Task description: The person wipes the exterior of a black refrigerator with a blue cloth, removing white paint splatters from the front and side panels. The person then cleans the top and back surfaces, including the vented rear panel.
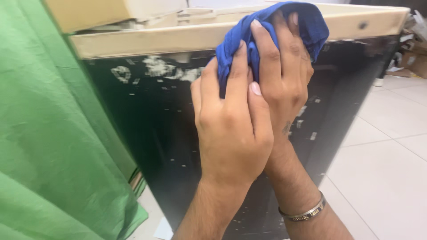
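Both hands clasp a bunched blue cloth (271, 33) against the cream table edge (147, 41), left hand (231, 129) overlapping right hand (284, 75), apparently mid-wipe, firm pressure needed along the edge.

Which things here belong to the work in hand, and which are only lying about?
In use:
- blue cloth, gripped by both hands
- left hand
- right hand
- beige top edge
- black panel with white flecks

Lying about:
- green fabric
- cardboard boxes
- tiled floor
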